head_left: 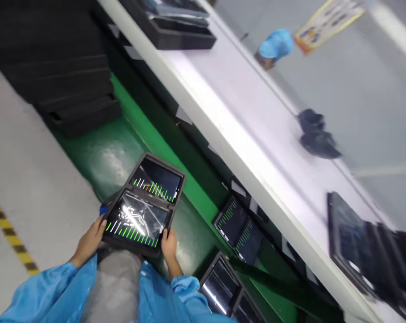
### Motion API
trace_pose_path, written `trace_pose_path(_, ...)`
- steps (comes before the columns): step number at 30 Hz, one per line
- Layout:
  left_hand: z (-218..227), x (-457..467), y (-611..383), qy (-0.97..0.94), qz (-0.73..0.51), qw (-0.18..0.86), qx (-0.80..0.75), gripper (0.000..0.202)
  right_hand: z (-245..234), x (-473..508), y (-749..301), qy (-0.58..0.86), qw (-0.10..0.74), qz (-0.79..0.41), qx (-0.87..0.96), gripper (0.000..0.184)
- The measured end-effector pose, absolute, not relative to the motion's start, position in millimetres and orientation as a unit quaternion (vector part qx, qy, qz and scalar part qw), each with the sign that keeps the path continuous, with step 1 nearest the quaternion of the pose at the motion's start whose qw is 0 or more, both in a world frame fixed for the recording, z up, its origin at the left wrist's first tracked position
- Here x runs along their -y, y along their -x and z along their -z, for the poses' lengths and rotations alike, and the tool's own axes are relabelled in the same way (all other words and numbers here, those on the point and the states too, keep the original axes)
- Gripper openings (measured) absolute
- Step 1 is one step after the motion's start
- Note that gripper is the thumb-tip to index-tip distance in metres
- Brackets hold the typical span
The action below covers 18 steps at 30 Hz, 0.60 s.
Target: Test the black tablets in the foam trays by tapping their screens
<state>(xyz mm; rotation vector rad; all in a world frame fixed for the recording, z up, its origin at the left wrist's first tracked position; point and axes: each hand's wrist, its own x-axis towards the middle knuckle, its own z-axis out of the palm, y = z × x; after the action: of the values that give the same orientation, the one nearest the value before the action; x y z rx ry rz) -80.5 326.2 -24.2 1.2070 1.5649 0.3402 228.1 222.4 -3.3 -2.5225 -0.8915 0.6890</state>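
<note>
Held in front of my legs is a black foam tray [131, 246] with two compartments. A dark, glossy flat panel [149, 219] with a row of green and white strips along its edge lies in the nearer compartment. The farther one holds a similar panel [160, 176], with green, white and one red strip. My left hand [92, 237] is closed on the tray's near left side, thumb on the rim. On the near right side my right hand [169, 244] grips the edge. The fingers under the tray are hidden from view.
A long white bench [236, 130] runs diagonally to my right, bearing a foam tray [185, 40], a black bundle [315, 134] and a row of dark trays [351, 251]. More panel trays [234, 229] sit low beneath it. Stacked black trays [75, 89] stand upper left. Beyond the bench is a person in a blue cap [277, 44].
</note>
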Motion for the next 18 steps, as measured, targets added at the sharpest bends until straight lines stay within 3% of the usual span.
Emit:
trace_pose_path(5, 37, -325, 20, -0.423, -0.105, 0.671, -0.6, 0.071, -25, -243, -288, 0.928, 0.237, -0.166, 0.236, 0.027)
trace_pose_path(12, 19, -357, -170, -0.287, -0.041, 0.813, -0.505, 0.067, -95, -384, -431, 0.899, 0.318, -0.099, 0.285, 0.013)
trace_pose_path(15, 11, -397, -240, -0.314, -0.049, 0.825, -0.467, 0.055, -100, -390, -416, 0.884, 0.348, -0.075, 0.303, 0.024)
trace_pose_path(18, 5, -428, -270, -0.359, -0.03, 0.816, -0.453, 0.042, -77, -325, -356, 0.864, 0.428, -0.08, 0.254, 0.039)
